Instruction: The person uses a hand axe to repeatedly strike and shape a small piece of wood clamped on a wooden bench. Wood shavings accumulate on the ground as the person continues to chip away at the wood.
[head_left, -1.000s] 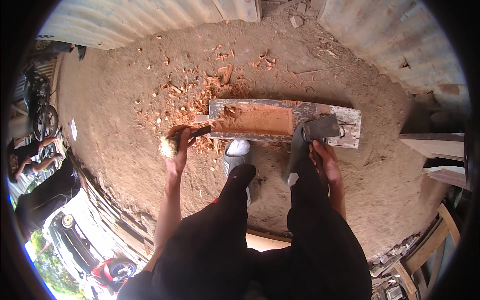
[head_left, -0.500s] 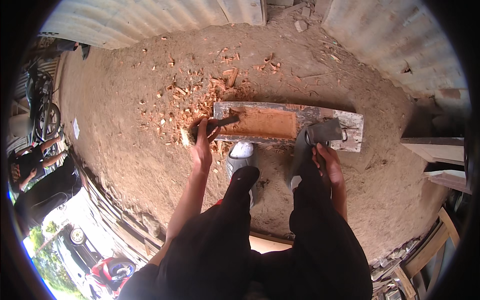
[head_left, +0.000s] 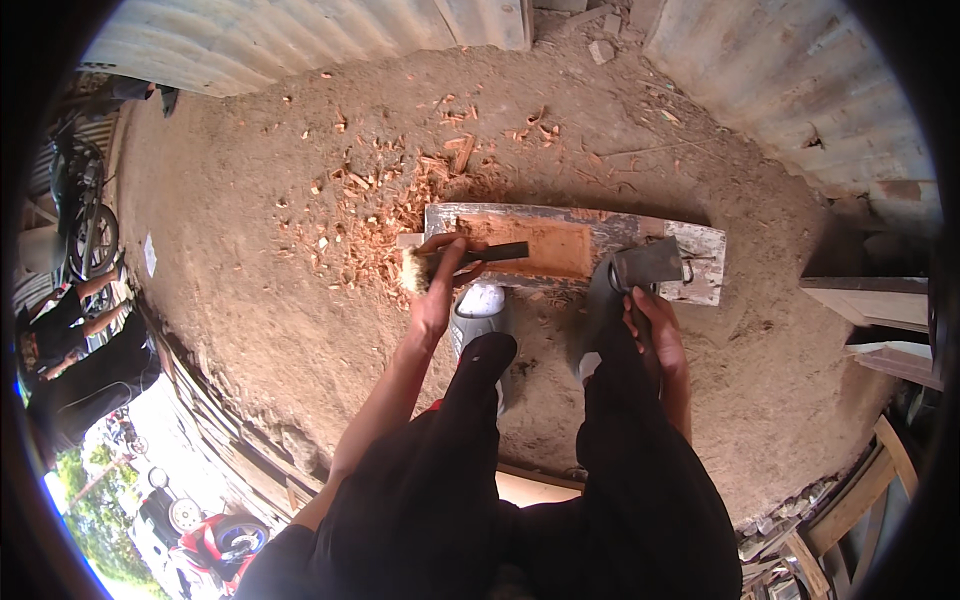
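Across the ground before my feet lies a worn wooden plank (head_left: 706, 262) with a long reddish recess (head_left: 560, 248) cut into its face. My left hand (head_left: 440, 282) is closed round a chisel (head_left: 508, 252). Its dark blade points right over the recess, and its pale, frayed handle end (head_left: 411, 272) sticks out to the left. In my right hand (head_left: 660, 328) is a hatchet (head_left: 648, 262), gripped by the handle near my right knee. The broad dark head is above the plank's right part, hiding some of it.
Wood chips (head_left: 385, 215) are scattered left of and beyond the plank. My shoe (head_left: 482, 325) is close to its near edge. Corrugated sheets (head_left: 320, 45) stand at the back. Planks (head_left: 860, 500) lie at right; a motorcycle (head_left: 90, 230) and another person (head_left: 90, 340) are at far left.
My left hand has moved to the right with the chisel, whose blade reaches further over the recess. The right hand and the hatchet are nearly where they were.
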